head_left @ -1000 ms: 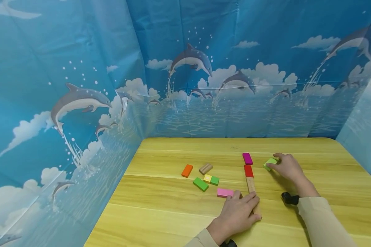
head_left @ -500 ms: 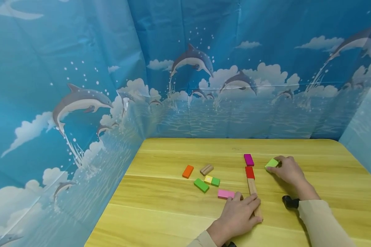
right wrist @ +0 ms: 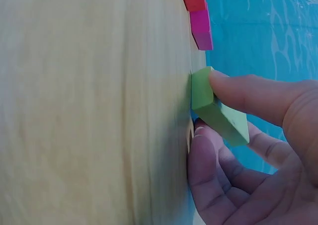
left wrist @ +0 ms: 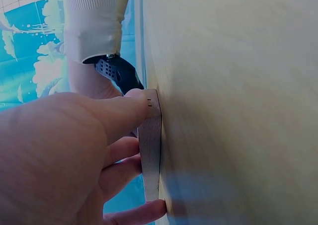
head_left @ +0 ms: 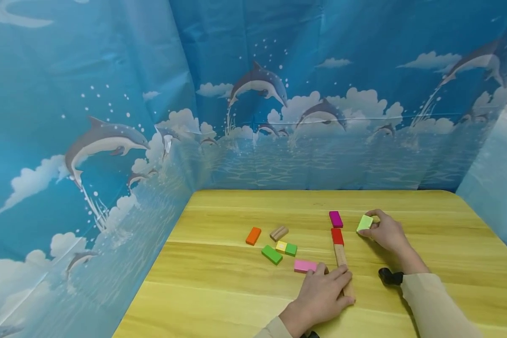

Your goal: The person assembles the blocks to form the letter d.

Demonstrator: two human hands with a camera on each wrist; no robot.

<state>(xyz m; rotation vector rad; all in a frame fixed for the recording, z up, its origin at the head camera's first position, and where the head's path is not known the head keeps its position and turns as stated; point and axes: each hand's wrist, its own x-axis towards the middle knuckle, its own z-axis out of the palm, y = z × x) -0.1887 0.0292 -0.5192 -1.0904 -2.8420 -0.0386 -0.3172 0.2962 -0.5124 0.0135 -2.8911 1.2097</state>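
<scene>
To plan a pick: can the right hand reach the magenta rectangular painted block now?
Probably yes: the way to the magenta block looks free, but the right hand should first release its light-green rectangular painted block.

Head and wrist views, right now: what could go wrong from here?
1. The right grip pinches the light green block at a slant, so it might twist or slip.
2. The left grip is on the wooden strip; a nudge could shove the red block at its far end out of line.
3. The pink block sits right by the left grip and may get knocked.
</scene>
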